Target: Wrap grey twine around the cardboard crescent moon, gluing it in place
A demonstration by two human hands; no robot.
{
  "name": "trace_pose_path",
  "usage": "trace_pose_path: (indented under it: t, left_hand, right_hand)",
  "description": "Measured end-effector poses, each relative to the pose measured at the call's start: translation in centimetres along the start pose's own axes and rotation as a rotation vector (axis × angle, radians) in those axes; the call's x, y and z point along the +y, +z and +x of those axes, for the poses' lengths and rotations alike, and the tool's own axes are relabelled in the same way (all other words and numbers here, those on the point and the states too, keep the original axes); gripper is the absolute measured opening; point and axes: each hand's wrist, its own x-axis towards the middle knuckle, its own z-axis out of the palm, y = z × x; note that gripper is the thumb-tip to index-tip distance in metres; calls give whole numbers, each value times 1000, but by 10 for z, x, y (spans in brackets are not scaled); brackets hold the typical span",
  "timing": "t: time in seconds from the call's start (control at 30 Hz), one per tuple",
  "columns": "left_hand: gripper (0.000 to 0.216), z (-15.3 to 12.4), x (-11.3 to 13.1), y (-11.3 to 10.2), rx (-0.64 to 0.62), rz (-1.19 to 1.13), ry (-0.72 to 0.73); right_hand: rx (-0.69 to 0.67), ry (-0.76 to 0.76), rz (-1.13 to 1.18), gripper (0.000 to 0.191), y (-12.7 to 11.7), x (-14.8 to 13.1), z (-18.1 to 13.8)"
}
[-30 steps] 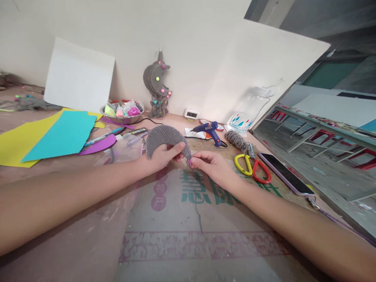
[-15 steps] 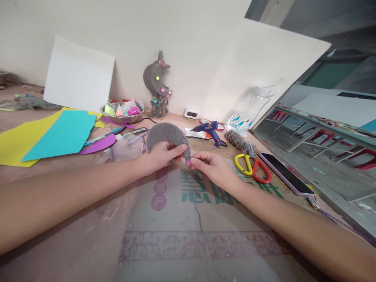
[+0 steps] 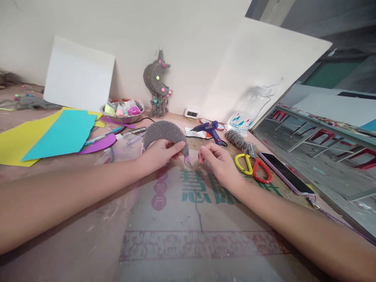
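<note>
My left hand (image 3: 160,153) grips a crescent shape wrapped in grey yarn (image 3: 166,133), held upright just above the table, thumb across its lower edge. A small pink tip (image 3: 187,159) of the crescent's right end pokes out uncovered. My right hand (image 3: 217,160) hovers a little to the right of that tip, its fingers curled in a pinch, apart from the crescent. A thin grey strand may run from the tip to those fingers, but it is too fine to be sure.
Behind my right hand lie a blue glue gun (image 3: 208,129), a bundle of grey yarn (image 3: 235,140), yellow and red scissors (image 3: 252,167) and a phone (image 3: 284,172). Yellow and teal paper sheets (image 3: 58,135), pens and a bowl of coloured bits (image 3: 122,111) sit left. A finished moon ornament (image 3: 157,80) leans on the wall.
My right hand let go of the crescent's pink tip and drew off to the right. My left hand lifted and tilted the crescent slightly.
</note>
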Motion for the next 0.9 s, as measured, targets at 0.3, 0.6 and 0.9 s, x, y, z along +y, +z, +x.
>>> trace_pose_path:
  t: [0.3, 0.6, 0.9]
  left_hand:
    - [53, -1, 1, 0, -41, -11, -18]
    - [50, -2, 4, -1, -37, -6, -22]
    - [50, -5, 8, 0, -29, 44, -25]
  right_hand:
    - [-54, 49, 43, 19, 4, 6, 1]
    - [-95, 71, -31, 21, 4, 6, 1]
    - [-139, 86, -33, 15, 6, 3, 0]
